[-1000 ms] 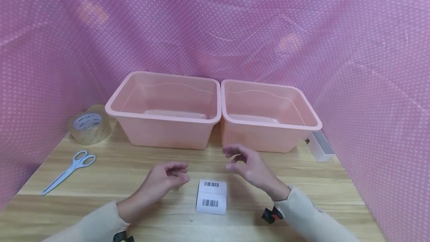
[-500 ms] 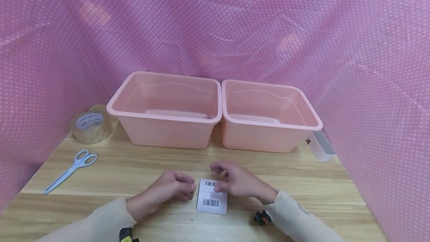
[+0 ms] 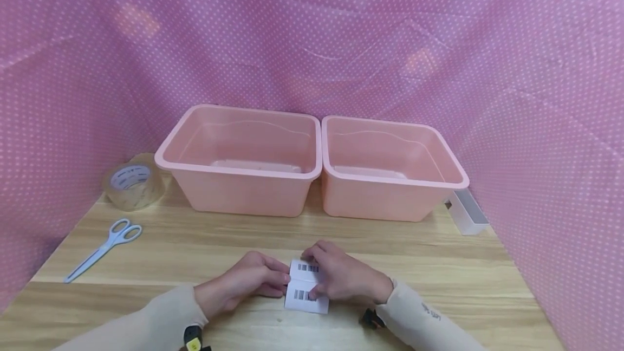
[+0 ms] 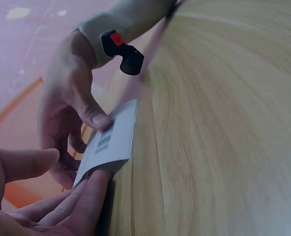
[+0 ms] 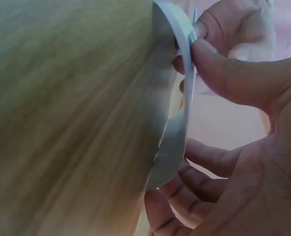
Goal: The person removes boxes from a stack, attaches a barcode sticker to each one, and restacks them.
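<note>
A white strip of barcode labels (image 3: 300,297) lies at the table's front middle, its edge curved up off the wood in the left wrist view. My right hand (image 3: 336,278) is over its right side, pinching it: the thumb presses on the printed face, and the other fingers curl at its far edge. From the left, my left hand (image 3: 255,278) reaches the strip's edge. In the left wrist view its straight fingers (image 4: 89,201) slip under the labels (image 4: 106,142), while the thumb stands apart above them. The right wrist view shows the strip (image 5: 187,98) edge-on, bent.
Two pink bins (image 3: 239,191) (image 3: 375,199) stand side by side at the back. Tape rolls (image 3: 134,186) sit at the left, with light blue scissors (image 3: 104,248) in front. A white box (image 3: 467,213) stands by the right bin. Pink dotted curtain (image 3: 312,42) surrounds the wooden table (image 3: 414,248).
Both hands have come down and inward to the label strip. My right thumb now presses on it, and my left fingers have reached its left edge.
</note>
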`<action>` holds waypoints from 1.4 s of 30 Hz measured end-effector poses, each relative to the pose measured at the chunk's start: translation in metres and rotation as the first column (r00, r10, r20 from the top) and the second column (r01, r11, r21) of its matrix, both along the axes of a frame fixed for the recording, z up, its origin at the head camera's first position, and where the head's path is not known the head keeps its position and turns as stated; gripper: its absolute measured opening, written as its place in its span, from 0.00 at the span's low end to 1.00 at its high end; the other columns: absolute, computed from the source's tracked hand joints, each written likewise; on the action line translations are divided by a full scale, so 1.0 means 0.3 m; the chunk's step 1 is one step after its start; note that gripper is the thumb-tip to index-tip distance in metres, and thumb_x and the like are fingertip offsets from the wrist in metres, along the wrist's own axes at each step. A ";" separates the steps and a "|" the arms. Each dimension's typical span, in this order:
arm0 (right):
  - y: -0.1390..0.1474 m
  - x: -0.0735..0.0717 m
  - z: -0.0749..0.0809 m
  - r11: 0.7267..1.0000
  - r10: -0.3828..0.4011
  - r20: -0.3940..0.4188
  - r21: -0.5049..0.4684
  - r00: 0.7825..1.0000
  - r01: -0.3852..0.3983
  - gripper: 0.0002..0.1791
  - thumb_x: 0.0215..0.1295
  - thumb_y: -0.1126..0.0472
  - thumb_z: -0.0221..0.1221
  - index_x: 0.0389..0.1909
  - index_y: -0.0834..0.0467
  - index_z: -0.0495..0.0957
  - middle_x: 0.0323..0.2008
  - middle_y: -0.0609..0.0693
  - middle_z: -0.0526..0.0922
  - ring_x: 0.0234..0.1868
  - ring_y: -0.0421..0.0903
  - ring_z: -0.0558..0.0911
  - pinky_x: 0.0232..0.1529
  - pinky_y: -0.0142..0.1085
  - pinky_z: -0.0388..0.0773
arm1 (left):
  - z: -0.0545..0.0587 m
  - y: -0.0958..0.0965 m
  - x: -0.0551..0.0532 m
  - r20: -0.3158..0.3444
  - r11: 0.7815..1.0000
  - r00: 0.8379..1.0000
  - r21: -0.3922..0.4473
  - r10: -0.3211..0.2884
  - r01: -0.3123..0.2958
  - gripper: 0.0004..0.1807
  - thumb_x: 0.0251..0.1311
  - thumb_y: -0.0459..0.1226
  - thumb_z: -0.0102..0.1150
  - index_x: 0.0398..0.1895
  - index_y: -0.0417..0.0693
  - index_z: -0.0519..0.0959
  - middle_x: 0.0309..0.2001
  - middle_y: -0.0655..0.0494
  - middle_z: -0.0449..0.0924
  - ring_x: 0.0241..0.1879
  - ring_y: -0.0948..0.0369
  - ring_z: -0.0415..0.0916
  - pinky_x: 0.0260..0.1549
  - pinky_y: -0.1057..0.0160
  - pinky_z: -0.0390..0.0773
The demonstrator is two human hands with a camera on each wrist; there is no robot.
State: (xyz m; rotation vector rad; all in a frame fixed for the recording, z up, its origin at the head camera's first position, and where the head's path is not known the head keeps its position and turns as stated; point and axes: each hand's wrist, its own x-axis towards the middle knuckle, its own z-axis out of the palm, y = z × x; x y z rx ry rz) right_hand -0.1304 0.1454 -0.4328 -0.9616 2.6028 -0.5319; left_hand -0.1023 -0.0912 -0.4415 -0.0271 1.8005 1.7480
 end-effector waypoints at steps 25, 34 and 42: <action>-0.002 -0.050 0.019 0.968 -0.096 0.110 -0.221 0.989 0.118 0.22 0.60 0.60 0.71 0.53 0.54 0.75 0.46 0.47 0.82 0.46 0.38 0.81 0.44 0.26 0.82 | 0.017 0.110 -0.060 -0.132 0.949 0.943 -0.035 0.306 -0.313 0.11 0.54 0.32 0.70 0.41 0.37 0.87 0.44 0.50 0.89 0.44 0.62 0.83 0.43 0.67 0.85; -0.008 -0.104 0.111 0.944 -0.096 0.054 -0.312 0.994 0.108 0.20 0.64 0.66 0.66 0.56 0.61 0.73 0.49 0.54 0.81 0.48 0.47 0.81 0.44 0.31 0.85 | 0.072 0.134 -0.108 -0.281 0.919 0.884 -0.016 0.374 -0.394 0.09 0.55 0.35 0.71 0.40 0.44 0.88 0.41 0.52 0.88 0.43 0.60 0.80 0.44 0.65 0.79; -0.012 -0.132 0.170 0.926 -0.180 -0.016 -0.341 0.984 0.164 0.21 0.62 0.63 0.69 0.55 0.56 0.76 0.46 0.50 0.86 0.46 0.46 0.84 0.41 0.31 0.84 | 0.104 0.150 -0.125 -0.342 0.899 0.842 0.021 0.418 -0.437 0.08 0.60 0.37 0.70 0.42 0.47 0.88 0.44 0.51 0.88 0.45 0.59 0.81 0.45 0.66 0.80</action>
